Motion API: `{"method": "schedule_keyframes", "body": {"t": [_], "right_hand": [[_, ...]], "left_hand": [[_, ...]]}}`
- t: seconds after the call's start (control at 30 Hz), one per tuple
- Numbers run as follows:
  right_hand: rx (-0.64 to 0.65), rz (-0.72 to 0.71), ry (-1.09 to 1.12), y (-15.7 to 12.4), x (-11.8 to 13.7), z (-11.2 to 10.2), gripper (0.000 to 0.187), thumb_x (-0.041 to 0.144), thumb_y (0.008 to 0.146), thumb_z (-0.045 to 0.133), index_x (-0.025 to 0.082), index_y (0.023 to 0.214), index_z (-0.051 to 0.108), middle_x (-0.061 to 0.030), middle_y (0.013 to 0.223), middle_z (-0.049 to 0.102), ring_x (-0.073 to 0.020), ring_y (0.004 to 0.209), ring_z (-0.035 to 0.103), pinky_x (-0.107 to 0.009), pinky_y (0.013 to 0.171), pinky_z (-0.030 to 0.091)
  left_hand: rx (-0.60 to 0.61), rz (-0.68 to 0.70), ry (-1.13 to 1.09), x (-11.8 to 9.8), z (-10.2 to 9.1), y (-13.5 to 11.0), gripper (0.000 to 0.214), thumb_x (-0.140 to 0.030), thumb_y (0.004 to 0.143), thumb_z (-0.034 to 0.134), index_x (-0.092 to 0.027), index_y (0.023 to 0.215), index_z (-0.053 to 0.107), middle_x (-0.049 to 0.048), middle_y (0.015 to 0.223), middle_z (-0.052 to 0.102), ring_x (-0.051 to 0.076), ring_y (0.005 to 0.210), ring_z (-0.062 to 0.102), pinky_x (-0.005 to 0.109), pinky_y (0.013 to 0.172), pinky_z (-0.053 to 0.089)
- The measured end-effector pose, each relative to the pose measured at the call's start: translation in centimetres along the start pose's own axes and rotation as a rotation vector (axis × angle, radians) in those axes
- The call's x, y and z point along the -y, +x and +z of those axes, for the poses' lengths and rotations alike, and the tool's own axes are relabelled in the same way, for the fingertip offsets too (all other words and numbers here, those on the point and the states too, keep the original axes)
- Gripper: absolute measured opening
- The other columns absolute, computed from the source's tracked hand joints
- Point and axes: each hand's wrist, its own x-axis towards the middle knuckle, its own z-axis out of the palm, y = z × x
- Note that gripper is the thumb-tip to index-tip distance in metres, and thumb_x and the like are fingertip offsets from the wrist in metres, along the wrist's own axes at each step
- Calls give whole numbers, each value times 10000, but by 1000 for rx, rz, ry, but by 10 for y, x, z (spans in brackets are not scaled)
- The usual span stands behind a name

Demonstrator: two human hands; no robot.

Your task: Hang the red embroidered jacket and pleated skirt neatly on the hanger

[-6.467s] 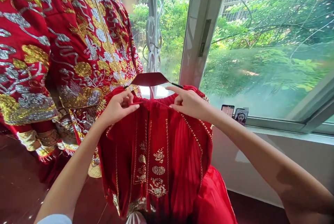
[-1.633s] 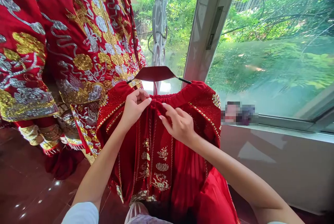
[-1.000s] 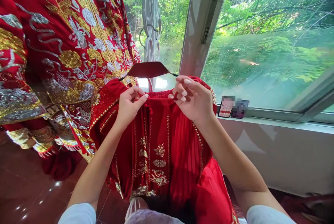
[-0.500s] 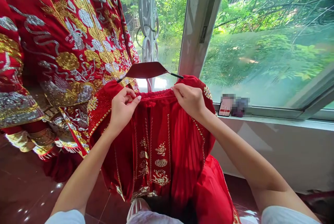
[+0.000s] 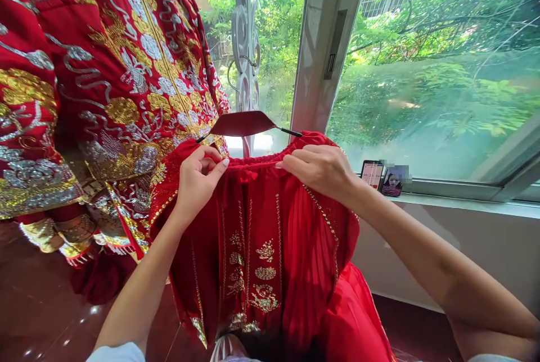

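A red pleated skirt [image 5: 261, 238] with gold embroidery hangs from a dark red hanger [image 5: 244, 123] in front of me. My left hand [image 5: 198, 177] pinches the gathered waistband on the left, fingers closed on the cloth. On the right of the waistband my right hand [image 5: 323, 170] grips the fabric, fingers curled over it. The hanger's hook reaches up to the white scroll-work window grille [image 5: 247, 47].
A red jacket [image 5: 105, 81] thick with gold and silver embroidery hangs at the left, close against the skirt. Two phones [image 5: 382, 176] lean on the windowsill [image 5: 464, 207] at the right. Below lies dark red glossy floor [image 5: 34, 311]. Trees show behind the window glass.
My right hand dropped from a raised position back onto the right of the waistband and gripped it. My left hand stayed pinched on the left of the waistband.
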Motion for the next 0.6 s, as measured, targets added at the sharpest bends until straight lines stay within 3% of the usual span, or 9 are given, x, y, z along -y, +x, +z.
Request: {"method": "schedule_keyframes", "body": {"t": [0.13, 0.27, 0.37, 0.43, 0.5, 0.6], "right_hand": [[-18, -47, -46, -4, -10, 7, 448, 289, 972, 428, 176, 548, 518, 9, 501, 485, -104, 512, 367, -283, 499, 231], [-72, 44, -32, -5, 5, 0, 363, 253, 958, 446, 176, 640, 603, -12, 611, 611, -129, 611, 485, -271, 549, 315], [-132, 184, -32, 0, 34, -30, 234, 224, 929, 484, 173, 778, 656, -46, 790, 689, -188, 819, 569, -307, 702, 408], [-101, 211, 6, 7, 58, -57, 176, 239, 902, 528, 177, 806, 663, -63, 868, 702, -213, 875, 582, -347, 769, 426], [-5, 136, 104, 14, 83, -81, 163, 260, 869, 572, 203, 743, 657, -48, 790, 695, -189, 755, 587, -332, 699, 436], [153, 20, 234, 10, 124, -97, 157, 266, 824, 599, 262, 677, 655, 1, 596, 634, -154, 545, 526, -309, 534, 393]], "left_hand": [[40, 6, 64, 8, 1, -1, 137, -267, 801, 622, -181, 743, 532, -82, 481, 448, 63, 432, 363, 196, 454, 279], [-16, 83, 156, 0, -5, -8, 92, -269, 820, 608, -177, 832, 611, -34, 633, 599, 83, 513, 513, 202, 517, 410], [-187, 275, 380, -11, -22, -4, 107, -252, 838, 585, -189, 897, 648, 24, 845, 686, 130, 693, 610, 260, 704, 495], [-251, 352, 566, -13, -35, 7, 122, -260, 844, 571, -192, 892, 660, 53, 910, 697, 183, 843, 622, 321, 851, 476], [-217, 320, 682, -9, -46, 22, 180, -296, 861, 537, -187, 926, 664, 76, 979, 699, 224, 961, 607, 363, 939, 434], [-88, 165, 691, 5, -54, 38, 325, -391, 898, 453, -170, 1024, 656, 82, 1027, 698, 227, 972, 615, 345, 912, 441]]}}
